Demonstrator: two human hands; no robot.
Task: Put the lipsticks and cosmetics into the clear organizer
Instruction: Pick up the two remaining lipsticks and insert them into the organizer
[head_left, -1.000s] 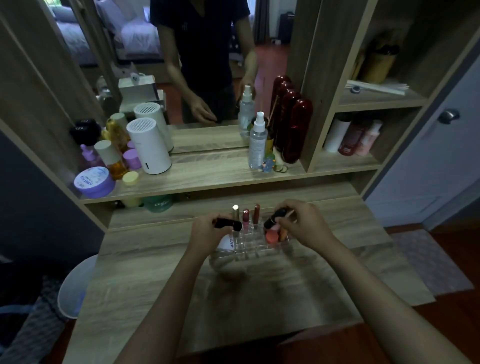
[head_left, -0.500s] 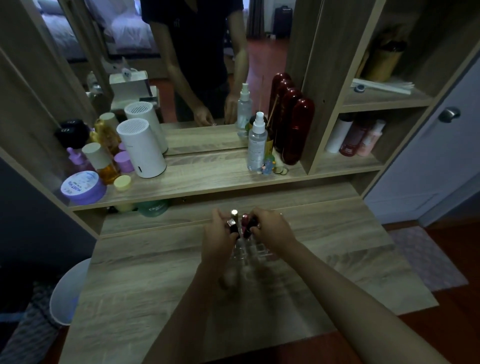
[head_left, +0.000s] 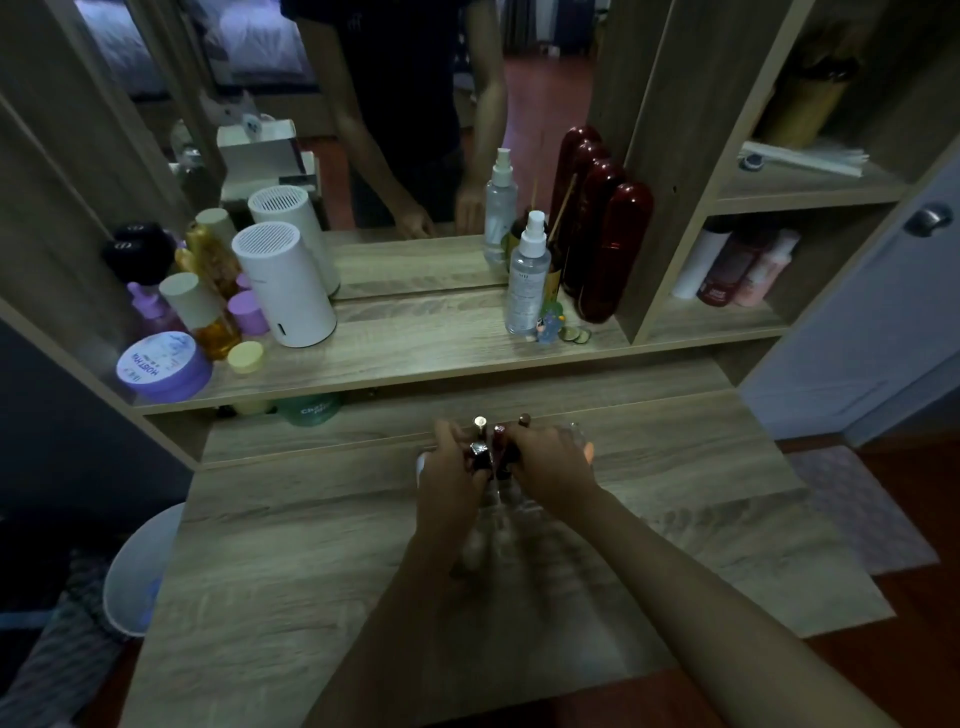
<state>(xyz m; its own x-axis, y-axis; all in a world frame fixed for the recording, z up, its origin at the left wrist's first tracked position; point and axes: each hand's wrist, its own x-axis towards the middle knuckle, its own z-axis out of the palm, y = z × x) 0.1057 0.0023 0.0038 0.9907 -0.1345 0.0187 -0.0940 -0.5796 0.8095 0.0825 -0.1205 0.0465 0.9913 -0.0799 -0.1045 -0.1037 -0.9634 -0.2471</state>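
Clear organizer (head_left: 511, 512) under both hands, left hand (head_left: 451, 470) and right hand (head_left: 550, 462) each grasping a lipstick above it

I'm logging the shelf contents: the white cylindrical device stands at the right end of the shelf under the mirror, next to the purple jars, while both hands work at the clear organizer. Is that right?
Not quite. The head view shows the white cylindrical device toward the left end of the shelf, beside the purple jars. The rest holds: the left hand and right hand are both at the clear organizer.

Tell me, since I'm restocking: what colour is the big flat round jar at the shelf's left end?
Purple, with a paler printed lid; head view.
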